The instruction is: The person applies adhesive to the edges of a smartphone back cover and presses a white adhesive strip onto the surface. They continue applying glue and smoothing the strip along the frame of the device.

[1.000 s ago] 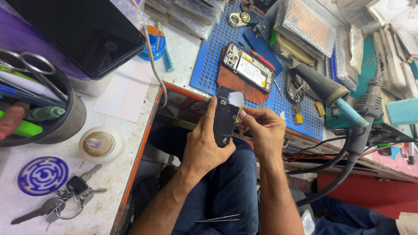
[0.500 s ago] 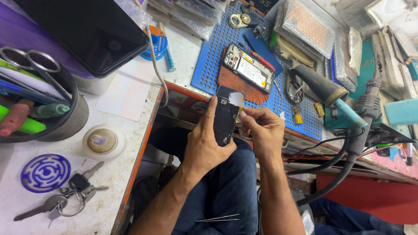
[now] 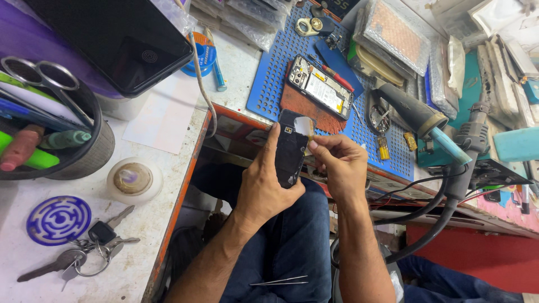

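Here the left hand is wrapped around a dark phone panel, thumb on one long edge and fingers curled behind the other, so the piece stands nearly upright over the person's lap, just in front of the tabletop edge, with its inner face turned toward the camera. That grip steadies the panel from both sides and leaves its top end free for the other hand. The right hand is closed in a pinch, thumb and forefinger meeting on a small pale strip, likely tape or a film tab, at the panel's upper corner; whether the strip is stuck down or partly lifted cannot be told. Beyond the hands, an opened phone lies face down on a blue perforated work mat, its battery and boards exposed, kept flat so loose parts stay put. A red-handled screwdriver rests beside it, within reach. A pair of tweezers lies across the jeans. To the left, a cup holds scissors and pens upright, and a bunch of keys sits near a purple disc.
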